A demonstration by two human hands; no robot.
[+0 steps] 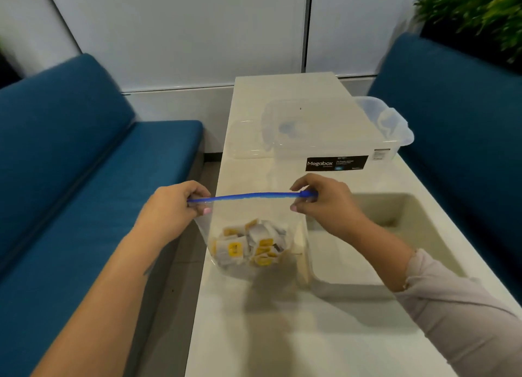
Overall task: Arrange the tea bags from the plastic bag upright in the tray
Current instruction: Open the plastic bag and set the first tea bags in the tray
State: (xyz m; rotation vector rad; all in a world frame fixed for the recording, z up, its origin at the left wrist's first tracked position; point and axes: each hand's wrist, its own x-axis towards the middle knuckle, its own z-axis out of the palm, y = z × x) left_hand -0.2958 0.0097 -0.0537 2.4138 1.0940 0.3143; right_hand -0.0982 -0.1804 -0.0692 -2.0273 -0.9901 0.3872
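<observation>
- The left hand (pixel 175 204) pinches the left end of the blue zip strip (pixel 248 197) of a clear plastic bag (pixel 254 227), fingers curled round it.
- The right hand (pixel 324 200) pinches the right end of the same strip, so the strip runs taut between the two hands and the bag hangs below it, held above the near part of the pale table (pixel 282 334).
- The tea bags (pixel 251 244) (white sachets with yellow marks) lie in a loose heap at the bottom of the bag, tilted every which way; none stands in the tray.
- The tray (pixel 375 286), a cream open bin, sits on the table just to the right of the bag, partly behind the right forearm; what shows of its inside holds nothing.
- Farther back on the table stands a clear storage box (pixel 324 128) with a black "Megabox" label (pixel 336 163) on its near side; its right end overhangs the table edge.
- Blue padded benches (pixel 70 164) flank the table on both sides, and green foliage (pixel 480 6) shows at the upper right corner.
- The right arm wears a light sleeve (pixel 466 314) pushed up the forearm; the left forearm is bare.
</observation>
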